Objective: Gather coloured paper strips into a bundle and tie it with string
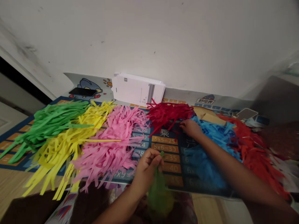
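Observation:
My left hand is closed in a pinch on a small green paper piece that hangs blurred below the fingers, near the front edge of the printed mat. My right hand reaches forward and rests with curled fingers at the edge of the dark red paper strips, beside the blue paper strips; whether it grips any strip is unclear. The pink strips lie just left of my left hand.
Heaps of green strips, yellow strips and bright red strips cover the mat. A white box leans on the wall behind. A dark phone lies at the back left.

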`<state>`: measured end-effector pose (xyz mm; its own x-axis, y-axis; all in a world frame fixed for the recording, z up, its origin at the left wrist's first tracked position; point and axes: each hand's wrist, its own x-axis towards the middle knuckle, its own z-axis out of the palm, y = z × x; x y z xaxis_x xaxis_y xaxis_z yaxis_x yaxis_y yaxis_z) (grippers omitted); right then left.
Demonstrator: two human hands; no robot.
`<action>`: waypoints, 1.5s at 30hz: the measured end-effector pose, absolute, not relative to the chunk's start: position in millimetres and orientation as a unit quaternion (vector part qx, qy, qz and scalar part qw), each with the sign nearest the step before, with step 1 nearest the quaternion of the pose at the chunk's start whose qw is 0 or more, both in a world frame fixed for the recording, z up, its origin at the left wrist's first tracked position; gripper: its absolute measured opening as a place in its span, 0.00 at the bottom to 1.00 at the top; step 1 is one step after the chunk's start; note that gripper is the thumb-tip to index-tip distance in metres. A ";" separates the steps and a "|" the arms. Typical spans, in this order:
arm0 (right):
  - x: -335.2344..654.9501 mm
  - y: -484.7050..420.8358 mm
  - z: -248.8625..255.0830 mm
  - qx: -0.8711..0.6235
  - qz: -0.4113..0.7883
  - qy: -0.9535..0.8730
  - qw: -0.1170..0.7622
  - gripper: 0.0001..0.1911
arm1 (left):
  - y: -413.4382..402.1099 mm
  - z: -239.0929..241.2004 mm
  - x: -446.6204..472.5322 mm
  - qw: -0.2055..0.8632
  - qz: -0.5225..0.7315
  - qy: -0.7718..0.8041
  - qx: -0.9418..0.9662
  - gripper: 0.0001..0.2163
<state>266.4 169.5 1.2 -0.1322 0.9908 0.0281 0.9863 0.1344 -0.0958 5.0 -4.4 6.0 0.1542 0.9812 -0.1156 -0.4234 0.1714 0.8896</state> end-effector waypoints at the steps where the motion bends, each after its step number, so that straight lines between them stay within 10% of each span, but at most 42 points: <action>1: 263.8 171.8 -1.1 -0.662 0.031 -0.748 0.026 0.10 | -4.8 6.0 4.3 0.660 0.526 0.387 0.373 0.17; 14: 252.2 128.1 24.1 -0.686 0.078 -0.723 -0.002 0.11 | -5.5 0.7 10.1 0.646 0.500 0.400 0.415 0.15; 23: 189.7 -2.9 -1.7 -0.501 0.108 -0.769 0.383 0.12 | -9.4 -2.6 26.7 0.664 0.517 0.389 0.374 0.17; 45: 185.4 -18.6 -19.8 -0.587 0.187 -0.554 0.560 0.09 | -19.2 -3.7 41.7 0.599 0.509 0.396 0.474 0.11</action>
